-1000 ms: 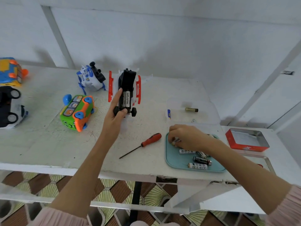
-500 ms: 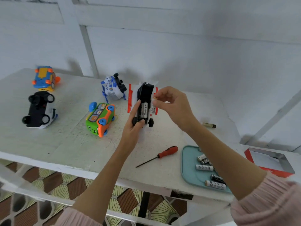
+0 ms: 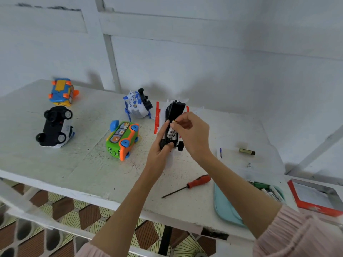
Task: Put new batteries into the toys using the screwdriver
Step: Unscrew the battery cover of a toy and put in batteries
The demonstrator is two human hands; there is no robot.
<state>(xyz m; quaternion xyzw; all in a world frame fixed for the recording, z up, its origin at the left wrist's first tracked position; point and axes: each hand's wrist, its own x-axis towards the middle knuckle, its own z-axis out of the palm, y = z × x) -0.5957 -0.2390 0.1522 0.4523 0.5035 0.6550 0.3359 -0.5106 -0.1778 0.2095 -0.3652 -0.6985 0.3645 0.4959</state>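
We see the red-and-white toy (image 3: 173, 115) lying upside down on the white table (image 3: 74, 160), its black underside and open battery bay facing up, with white batteries (image 3: 171, 133) seated in the bay. Left of that toy lie a green-and-orange bus (image 3: 122, 140) on its side, a blue-and-white plane (image 3: 136, 105), a black-and-white car (image 3: 55, 127) and a blue-and-orange car (image 3: 62, 92), both wheels up. Nearer than the toy lies the red-handled screwdriver (image 3: 187, 185), flat, beside a teal tray (image 3: 224, 206) of batteries (image 3: 272, 193), and one dark battery (image 3: 246, 151) lies to its right.

Single head view, looking forward-down, near white table (image 3: 89, 164).
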